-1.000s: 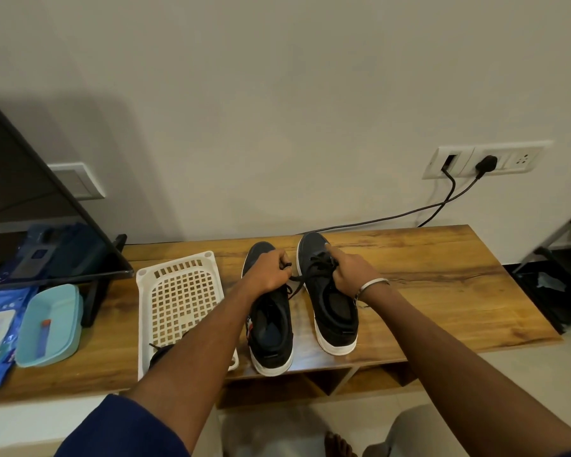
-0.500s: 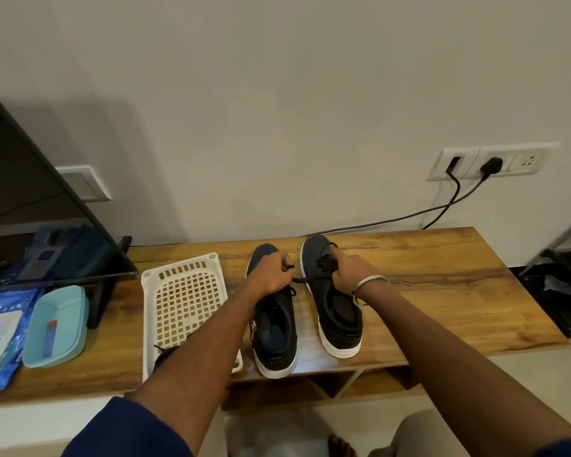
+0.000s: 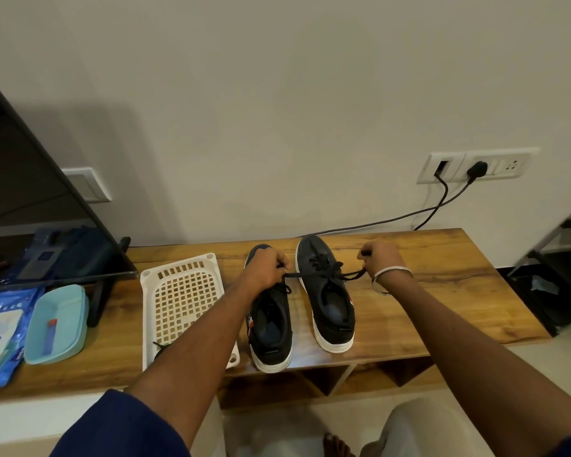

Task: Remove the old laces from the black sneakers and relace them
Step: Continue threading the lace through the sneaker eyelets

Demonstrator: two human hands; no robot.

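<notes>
**Lace pulled sideways, across the length of the shoe**

The left hand (image 3: pixel 267 268) has its fingers curled tight round one end of the lace (image 3: pixel 323 274), and the right hand (image 3: pixel 381 258) pinches the other end in a closed fist. Between the two fists the lace runs taut and nearly level, left to right, over the eyelets of the right-hand sneaker (image 3: pixel 327 291).

That sneaker stands with its long axis running from the front edge of the bench (image 3: pixel 442 278) towards the wall, toe at the back, heel towards the person. The lace therefore lies square across the shoe, not along it. The right hand sits just beside the shoe's outer side; the left hand hovers over the toe half of the other sneaker (image 3: pixel 271 324), which stands just beside the first, parallel to it.

I judge this to be the loosening of the top knot or bow, with the crossings below it not yet drawn out. The next pull would need to turn up and along the shoe, and either hand is near enough.

A white slotted basket (image 3: pixel 182 291) lies towards the left of the bench, near the sneakers.
</notes>
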